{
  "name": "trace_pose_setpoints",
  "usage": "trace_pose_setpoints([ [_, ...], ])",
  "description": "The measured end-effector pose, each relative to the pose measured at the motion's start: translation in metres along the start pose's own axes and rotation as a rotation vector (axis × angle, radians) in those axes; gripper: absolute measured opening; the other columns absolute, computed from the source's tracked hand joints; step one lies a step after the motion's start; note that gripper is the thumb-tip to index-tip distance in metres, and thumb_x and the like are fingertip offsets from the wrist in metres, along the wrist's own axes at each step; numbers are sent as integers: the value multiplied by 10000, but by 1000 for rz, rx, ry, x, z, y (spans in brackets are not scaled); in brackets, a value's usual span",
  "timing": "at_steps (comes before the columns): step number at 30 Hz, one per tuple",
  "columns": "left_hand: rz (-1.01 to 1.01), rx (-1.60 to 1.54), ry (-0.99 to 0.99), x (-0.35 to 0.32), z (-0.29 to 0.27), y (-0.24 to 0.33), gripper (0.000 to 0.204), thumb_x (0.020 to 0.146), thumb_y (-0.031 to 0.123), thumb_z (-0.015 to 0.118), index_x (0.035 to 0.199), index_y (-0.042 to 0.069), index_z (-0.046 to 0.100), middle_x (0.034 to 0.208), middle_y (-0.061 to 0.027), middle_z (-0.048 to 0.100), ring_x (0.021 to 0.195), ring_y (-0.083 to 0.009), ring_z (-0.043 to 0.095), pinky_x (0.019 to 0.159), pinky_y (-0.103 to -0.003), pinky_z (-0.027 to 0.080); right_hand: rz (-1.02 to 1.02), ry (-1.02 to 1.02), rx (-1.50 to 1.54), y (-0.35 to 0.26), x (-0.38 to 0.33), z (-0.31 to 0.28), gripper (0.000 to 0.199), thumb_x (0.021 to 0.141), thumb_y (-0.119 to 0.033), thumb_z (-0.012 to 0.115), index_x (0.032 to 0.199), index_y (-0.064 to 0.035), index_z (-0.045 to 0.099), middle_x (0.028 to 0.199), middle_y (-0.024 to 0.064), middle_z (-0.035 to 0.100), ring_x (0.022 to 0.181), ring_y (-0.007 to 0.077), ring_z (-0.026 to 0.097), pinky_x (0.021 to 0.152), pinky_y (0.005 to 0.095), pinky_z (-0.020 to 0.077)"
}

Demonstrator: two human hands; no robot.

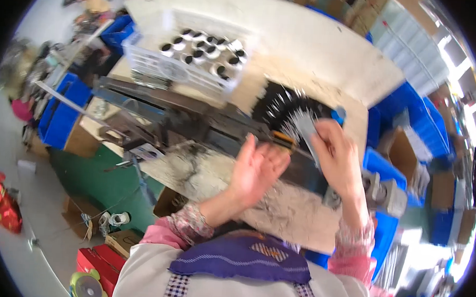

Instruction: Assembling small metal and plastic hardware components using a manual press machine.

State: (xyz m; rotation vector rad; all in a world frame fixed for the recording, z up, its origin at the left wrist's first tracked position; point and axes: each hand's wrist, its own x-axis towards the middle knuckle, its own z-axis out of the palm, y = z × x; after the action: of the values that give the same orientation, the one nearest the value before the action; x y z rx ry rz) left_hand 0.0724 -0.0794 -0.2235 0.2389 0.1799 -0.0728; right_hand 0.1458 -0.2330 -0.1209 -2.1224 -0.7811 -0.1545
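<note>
My right hand (337, 156) is closed around a flat grey metal strip (306, 131), its fingers and thumb pinching the upper part. To its left my left hand (259, 170) lies palm up with the fingers stretched out, and no object shows on the palm. Just beyond the left fingertips sits a small yellow-and-black piece (283, 140) on the dark metal bench fixture (222, 134). Behind the strip, many thin shiny metal pieces (291, 100) lie on a black mat or tray (266, 109); their exact kind is too blurred to tell.
A white plastic crate (185, 80) at the back left holds several white cylinders with black ends (198, 54). A small blue round object (338, 115) lies at the black area's right edge. Blue bins (407, 111) line the right side; grey metal blocks (389, 197) stand nearer.
</note>
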Motion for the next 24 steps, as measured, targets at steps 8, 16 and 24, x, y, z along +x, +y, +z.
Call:
trace_pose_setpoints([
  [8,-56,-202,-496,8,-29,-13,591,980,520,333,1141,11,587,1162,-134,622,1090,-262,570,1006,-386,390,22,-184,217,-2,-58,46,191,876,-11,581,1057,-2,525,814,163,632,682,260,661,612,317,501],
  [16,-28,39,33,-5,3,-7,639,956,526,411,1252,-37,475,1252,-167,542,1205,-288,491,1056,-402,356,19,-168,202,3,-60,61,193,844,-19,619,1025,-14,553,790,160,623,677,294,638,606,344,497],
  [24,1,-1,34,-1,-7,-11,585,951,505,453,1164,-37,515,1201,-180,558,1173,-327,514,1051,-419,377,56,-206,161,6,-61,59,182,832,-16,633,1003,-8,570,736,139,589,616,225,584,571,311,464],
])
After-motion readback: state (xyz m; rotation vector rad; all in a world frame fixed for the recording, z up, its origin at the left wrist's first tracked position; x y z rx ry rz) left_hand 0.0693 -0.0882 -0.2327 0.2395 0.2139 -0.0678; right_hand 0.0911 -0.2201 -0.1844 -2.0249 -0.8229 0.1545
